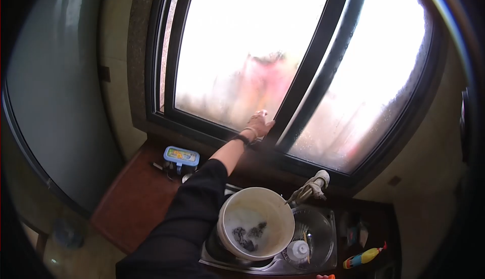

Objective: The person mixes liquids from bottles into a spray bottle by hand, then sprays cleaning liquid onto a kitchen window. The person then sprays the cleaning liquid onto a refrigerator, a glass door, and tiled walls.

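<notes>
My left hand [258, 125] reaches out over the counter to the fogged window pane [227, 66]. Its fingers rest at the lower part of the glass, and the thumb points towards the dark upright frame [298, 72]. The fingers look apart, with nothing plainly held. A dark band circles the wrist. At the bottom edge, only fingertips of my right hand [321, 277] show, against a small orange thing [331, 277] that is mostly cut off. Below the left arm, a pale bucket [283, 203] stands on the sink, with dark wet cloth-like material [246, 238] and cloudy liquid inside.
Right of the bucket, a white-capped bottle [298, 250] stands in the metal sink [326, 233]. A cloth-wrapped tap [317, 184] rises behind it. A yellow bottle [365, 257] lies at right. A blue-lidded container [181, 156] sits on the brown counter [136, 198] at left.
</notes>
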`<move>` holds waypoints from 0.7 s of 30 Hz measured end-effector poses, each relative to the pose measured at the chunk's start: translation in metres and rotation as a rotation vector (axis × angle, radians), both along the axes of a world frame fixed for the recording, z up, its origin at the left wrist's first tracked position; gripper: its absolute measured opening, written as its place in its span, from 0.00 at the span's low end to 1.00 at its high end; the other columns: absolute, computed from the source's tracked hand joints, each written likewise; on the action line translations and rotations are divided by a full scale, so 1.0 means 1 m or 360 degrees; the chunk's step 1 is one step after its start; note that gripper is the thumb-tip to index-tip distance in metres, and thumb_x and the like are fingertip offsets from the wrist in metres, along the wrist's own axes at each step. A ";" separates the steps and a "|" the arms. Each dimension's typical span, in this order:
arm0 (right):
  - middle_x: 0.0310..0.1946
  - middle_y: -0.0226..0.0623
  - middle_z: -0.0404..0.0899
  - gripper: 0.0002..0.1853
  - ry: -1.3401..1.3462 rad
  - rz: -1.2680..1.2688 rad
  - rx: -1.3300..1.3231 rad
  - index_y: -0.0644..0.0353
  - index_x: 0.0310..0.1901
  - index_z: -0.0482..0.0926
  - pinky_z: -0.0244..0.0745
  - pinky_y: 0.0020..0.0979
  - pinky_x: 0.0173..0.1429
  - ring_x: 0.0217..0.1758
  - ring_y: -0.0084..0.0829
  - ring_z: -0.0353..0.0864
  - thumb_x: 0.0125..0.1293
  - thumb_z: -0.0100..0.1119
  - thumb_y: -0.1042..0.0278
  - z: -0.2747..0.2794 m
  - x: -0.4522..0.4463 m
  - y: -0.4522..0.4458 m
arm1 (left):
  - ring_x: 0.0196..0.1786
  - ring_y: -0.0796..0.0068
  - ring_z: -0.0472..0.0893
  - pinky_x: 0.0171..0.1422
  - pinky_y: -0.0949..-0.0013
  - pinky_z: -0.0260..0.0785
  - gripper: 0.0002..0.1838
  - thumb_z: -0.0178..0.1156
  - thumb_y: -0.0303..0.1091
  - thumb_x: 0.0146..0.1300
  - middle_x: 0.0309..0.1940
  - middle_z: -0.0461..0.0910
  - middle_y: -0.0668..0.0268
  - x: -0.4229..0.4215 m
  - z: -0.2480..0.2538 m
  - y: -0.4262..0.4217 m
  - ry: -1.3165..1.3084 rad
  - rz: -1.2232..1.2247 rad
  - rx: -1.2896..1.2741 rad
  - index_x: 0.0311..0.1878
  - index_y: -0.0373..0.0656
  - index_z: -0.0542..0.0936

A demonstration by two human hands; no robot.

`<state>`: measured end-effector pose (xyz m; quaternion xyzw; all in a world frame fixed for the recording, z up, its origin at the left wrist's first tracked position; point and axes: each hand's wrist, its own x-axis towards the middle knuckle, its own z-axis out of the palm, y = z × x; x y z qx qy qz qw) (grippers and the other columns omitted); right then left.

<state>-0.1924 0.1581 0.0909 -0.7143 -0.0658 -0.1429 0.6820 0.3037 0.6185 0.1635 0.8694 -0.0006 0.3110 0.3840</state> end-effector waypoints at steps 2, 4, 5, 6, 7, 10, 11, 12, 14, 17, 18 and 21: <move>0.56 0.41 0.73 0.34 0.0118 0.0079 0.0141 0.62 0.68 0.61 0.77 0.28 0.46 0.48 0.30 0.79 0.60 0.58 0.85 0.030 0.007 0.022 | 0.56 0.49 0.78 0.62 0.54 0.70 0.25 0.63 0.50 0.61 0.47 0.79 0.48 -0.022 -0.001 0.020 0.0046 0.0040 0.0046 0.56 0.45 0.76; 0.53 0.40 0.75 0.31 0.0319 0.0263 0.0182 0.62 0.66 0.64 0.76 0.25 0.40 0.42 0.26 0.79 0.59 0.58 0.85 0.053 0.015 0.032 | 0.49 0.50 0.80 0.54 0.54 0.73 0.22 0.64 0.48 0.59 0.43 0.81 0.50 -0.042 -0.022 0.042 -0.0039 -0.0069 0.0136 0.51 0.43 0.78; 0.47 0.38 0.78 0.28 0.0163 0.0234 0.0102 0.62 0.63 0.67 0.71 0.21 0.30 0.32 0.20 0.77 0.59 0.58 0.84 0.062 0.024 0.045 | 0.47 0.48 0.80 0.52 0.52 0.73 0.20 0.64 0.46 0.58 0.41 0.80 0.49 -0.053 -0.033 0.056 -0.0097 -0.0138 0.0208 0.46 0.42 0.78; 0.47 0.39 0.78 0.28 0.0153 0.0242 0.0051 0.62 0.63 0.67 0.70 0.20 0.30 0.32 0.20 0.76 0.60 0.59 0.82 0.077 0.037 0.059 | 0.44 0.46 0.79 0.49 0.51 0.72 0.18 0.64 0.45 0.58 0.38 0.80 0.48 -0.070 -0.043 0.066 -0.0155 -0.0213 0.0278 0.41 0.40 0.79; 0.47 0.39 0.78 0.28 0.0144 0.0246 0.0002 0.61 0.63 0.68 0.69 0.18 0.30 0.32 0.20 0.76 0.60 0.60 0.80 0.096 0.051 0.071 | 0.42 0.49 0.79 0.47 0.52 0.72 0.13 0.64 0.43 0.56 0.35 0.81 0.52 -0.088 -0.055 0.076 -0.0183 -0.0317 0.0096 0.35 0.42 0.80; 0.49 0.42 0.78 0.29 0.0188 0.0353 0.0063 0.59 0.54 0.72 0.81 0.30 0.41 0.41 0.31 0.83 0.45 0.62 0.82 0.192 0.087 0.126 | 0.39 0.57 0.82 0.45 0.58 0.75 0.13 0.65 0.44 0.57 0.33 0.82 0.58 -0.179 -0.070 0.111 -0.0109 -0.0347 0.0015 0.36 0.44 0.83; 0.44 0.40 0.77 0.26 0.0138 0.0360 0.0024 0.59 0.51 0.72 0.78 0.27 0.39 0.41 0.30 0.82 0.47 0.62 0.79 0.228 0.096 0.149 | 0.37 0.58 0.83 0.43 0.60 0.76 0.12 0.66 0.42 0.58 0.33 0.83 0.58 -0.207 -0.081 0.125 -0.0123 -0.0357 -0.0063 0.37 0.43 0.83; 0.40 0.37 0.76 0.22 0.0088 0.0366 -0.0015 0.59 0.49 0.73 0.75 0.25 0.37 0.41 0.28 0.81 0.49 0.62 0.76 0.264 0.105 0.173 | 0.36 0.61 0.84 0.42 0.63 0.77 0.11 0.66 0.40 0.58 0.33 0.84 0.57 -0.234 -0.090 0.139 -0.0060 -0.0351 -0.0133 0.38 0.42 0.84; 0.40 0.34 0.74 0.26 -0.0261 0.0502 -0.0157 0.60 0.55 0.71 0.75 0.25 0.37 0.44 0.28 0.79 0.52 0.64 0.72 0.319 0.135 0.201 | 0.36 0.61 0.85 0.43 0.64 0.77 0.11 0.66 0.39 0.58 0.32 0.84 0.56 -0.297 -0.104 0.164 0.0117 -0.0217 -0.0307 0.36 0.41 0.84; 0.49 0.36 0.74 0.37 -0.0611 0.0542 -0.0182 0.61 0.67 0.64 0.80 0.36 0.43 0.52 0.36 0.80 0.53 0.65 0.74 0.397 0.181 0.235 | 0.34 0.60 0.83 0.40 0.61 0.76 0.07 0.66 0.35 0.57 0.32 0.82 0.57 -0.375 -0.152 0.205 -0.0131 0.0010 -0.0200 0.33 0.42 0.82; 0.46 0.37 0.77 0.38 -0.0774 0.0431 -0.0311 0.62 0.68 0.63 0.80 0.37 0.45 0.52 0.36 0.81 0.51 0.63 0.77 0.425 0.188 0.254 | 0.33 0.59 0.82 0.38 0.61 0.75 0.05 0.66 0.32 0.56 0.30 0.81 0.58 -0.401 -0.169 0.215 -0.0146 0.0096 -0.0219 0.32 0.42 0.81; 0.41 0.39 0.78 0.38 -0.1021 0.0192 -0.0339 0.62 0.66 0.65 0.80 0.34 0.41 0.44 0.33 0.82 0.48 0.59 0.80 0.489 0.200 0.307 | 0.32 0.56 0.80 0.38 0.58 0.73 0.05 0.66 0.29 0.53 0.27 0.79 0.57 -0.476 -0.222 0.247 -0.0041 0.0334 -0.0126 0.31 0.43 0.78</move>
